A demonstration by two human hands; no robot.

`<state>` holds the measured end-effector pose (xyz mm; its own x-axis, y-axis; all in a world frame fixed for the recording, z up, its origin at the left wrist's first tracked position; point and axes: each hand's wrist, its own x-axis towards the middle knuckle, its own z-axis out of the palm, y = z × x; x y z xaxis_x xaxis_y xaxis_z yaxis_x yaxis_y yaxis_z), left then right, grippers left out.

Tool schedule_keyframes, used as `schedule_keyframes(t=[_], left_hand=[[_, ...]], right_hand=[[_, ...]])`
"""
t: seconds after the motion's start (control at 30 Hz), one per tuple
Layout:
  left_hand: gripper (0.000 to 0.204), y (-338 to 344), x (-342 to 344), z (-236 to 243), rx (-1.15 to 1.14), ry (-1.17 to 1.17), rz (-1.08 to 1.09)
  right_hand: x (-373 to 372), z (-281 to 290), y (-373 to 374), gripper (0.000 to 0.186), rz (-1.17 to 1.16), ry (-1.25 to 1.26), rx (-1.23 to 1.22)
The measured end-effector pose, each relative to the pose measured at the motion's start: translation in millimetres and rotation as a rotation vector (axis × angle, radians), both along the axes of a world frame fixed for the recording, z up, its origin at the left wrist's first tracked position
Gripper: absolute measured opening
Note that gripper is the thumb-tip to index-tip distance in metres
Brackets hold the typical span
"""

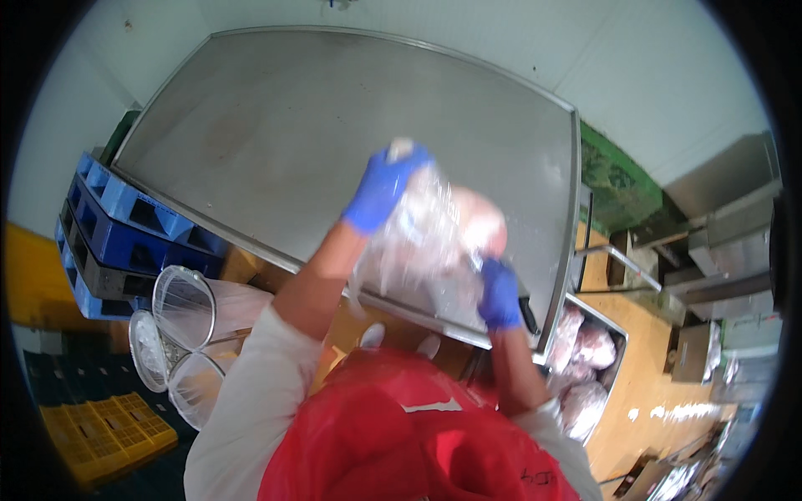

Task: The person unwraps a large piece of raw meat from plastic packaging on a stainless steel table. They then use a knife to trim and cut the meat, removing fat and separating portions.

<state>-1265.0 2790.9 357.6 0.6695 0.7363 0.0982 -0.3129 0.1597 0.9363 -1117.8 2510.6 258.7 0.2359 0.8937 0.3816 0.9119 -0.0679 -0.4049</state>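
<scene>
A large piece of pale pink raw meat [483, 222] is lifted over the near part of the steel table [276, 108]. Clear plastic wrap [409, 246] hangs loosely about it, blurred by motion. My left hand [387, 185], in a blue glove, is closed at the upper left end of the meat; a pale end pokes out above the fist. Lower down on the right, my right hand [499, 294], also blue-gloved, is closed on the plastic wrap beside the meat; its fingertips are partly hidden. A black-handled knife [528, 316] lies at the table's near right edge, next to my right hand.
A metal bin [620, 338] of plastic-wrapped meat stands below the table's right corner. At left are stacked blue and grey pallets [125, 238], several hoop stands with clear bags [185, 309] and a yellow crate [113, 434]. A metal rail [622, 259] juts out at right.
</scene>
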Motion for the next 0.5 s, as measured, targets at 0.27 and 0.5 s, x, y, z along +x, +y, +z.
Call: schedule_keyframes(t=[0.27,0.5], left_hand=[[0.026,-31.2,-137.5,-7.1,-0.023,0.379,0.011],[0.038,-100.8,-288.9,-146.7,-0.303,0.701,0.255]], right_hand=[[-81.5,46.5,-3.7,0.013,-0.061,0.902,0.044],[-50.9,34.5,19.5,0.006,0.120,0.459,-0.251]])
